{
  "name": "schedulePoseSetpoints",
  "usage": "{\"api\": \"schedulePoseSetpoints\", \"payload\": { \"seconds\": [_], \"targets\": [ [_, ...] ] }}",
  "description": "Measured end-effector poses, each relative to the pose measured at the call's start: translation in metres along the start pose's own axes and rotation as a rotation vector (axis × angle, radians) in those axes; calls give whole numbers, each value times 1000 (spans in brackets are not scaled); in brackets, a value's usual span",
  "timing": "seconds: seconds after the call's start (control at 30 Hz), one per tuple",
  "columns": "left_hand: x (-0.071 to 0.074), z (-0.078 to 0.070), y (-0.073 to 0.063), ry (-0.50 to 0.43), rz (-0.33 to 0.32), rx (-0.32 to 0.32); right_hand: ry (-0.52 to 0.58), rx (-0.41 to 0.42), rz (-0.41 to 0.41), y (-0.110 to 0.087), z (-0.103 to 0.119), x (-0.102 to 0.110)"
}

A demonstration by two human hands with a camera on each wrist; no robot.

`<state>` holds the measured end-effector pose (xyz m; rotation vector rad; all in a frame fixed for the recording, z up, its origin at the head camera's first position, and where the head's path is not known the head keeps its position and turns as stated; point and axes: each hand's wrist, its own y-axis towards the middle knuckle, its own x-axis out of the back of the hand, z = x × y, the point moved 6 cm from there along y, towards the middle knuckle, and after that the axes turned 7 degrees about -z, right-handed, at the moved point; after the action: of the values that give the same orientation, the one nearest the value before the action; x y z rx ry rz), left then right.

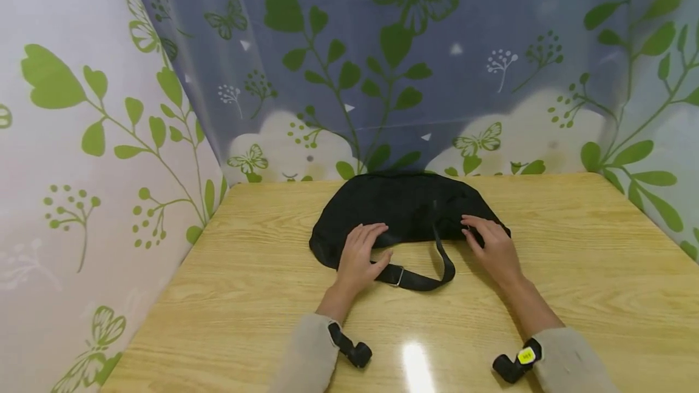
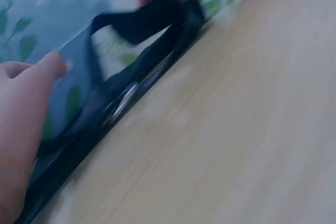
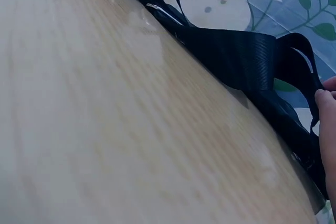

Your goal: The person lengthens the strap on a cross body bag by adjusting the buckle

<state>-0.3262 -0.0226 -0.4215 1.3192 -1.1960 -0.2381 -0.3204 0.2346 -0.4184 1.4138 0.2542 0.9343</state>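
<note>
A black cloth bag (image 1: 393, 211), crescent-shaped like a waist or sling bag, lies flat at the far side of the wooden table. Its webbing strap (image 1: 420, 282), fitted with a metal slider, loops toward the near edge. My left hand (image 1: 360, 256) is over the bag's lower left part, fingers extended and thumb apart, beside the strap. At the bag's right end, my right hand (image 1: 494, 250) has its thumb and fingers close together. In the right wrist view, the right fingertips (image 3: 324, 94) pinch black webbing; the exact part held is partly hidden.
The bag and strap lie on a light wood table (image 1: 262, 320). Behind it hangs a blue curtain (image 1: 338, 77) printed with green leaves and butterflies, and a pale printed sheet (image 1: 82, 156) closes the left side. Each wrist wears a small black camera strap (image 1: 349, 347).
</note>
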Motion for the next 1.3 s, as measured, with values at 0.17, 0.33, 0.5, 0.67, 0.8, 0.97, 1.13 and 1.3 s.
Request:
{"api": "schedulePoseSetpoints", "payload": {
  "seconds": [0.17, 0.33, 0.5, 0.67, 0.8, 0.97, 1.13, 1.3],
  "targets": [
    [-18, -44, 15, 6, -140, -130, 33, 40, 41, -1, 7, -3],
    [-48, -79, 26, 67, -165, -160, 64, 54, 142, -6, 10, -8],
    [-76, -89, 31, 181, -54, -66, 88, 132, 185, -13, 19, -7],
    [-93, -79, 26, 330, 199, 117, 77, 121, 211, -16, 21, -2],
    [-103, -75, 18, 361, 397, 200, 76, 60, 229, -17, 16, 2],
    [-102, -75, 17, 297, 401, 198, 60, -75, 298, -21, 8, 1],
    [-99, -73, 18, 219, 335, 241, 50, -194, 397, -26, 1, -2],
    [-97, -75, 18, 134, 316, 269, 52, -196, 424, -28, 1, 3]
  ]
}}
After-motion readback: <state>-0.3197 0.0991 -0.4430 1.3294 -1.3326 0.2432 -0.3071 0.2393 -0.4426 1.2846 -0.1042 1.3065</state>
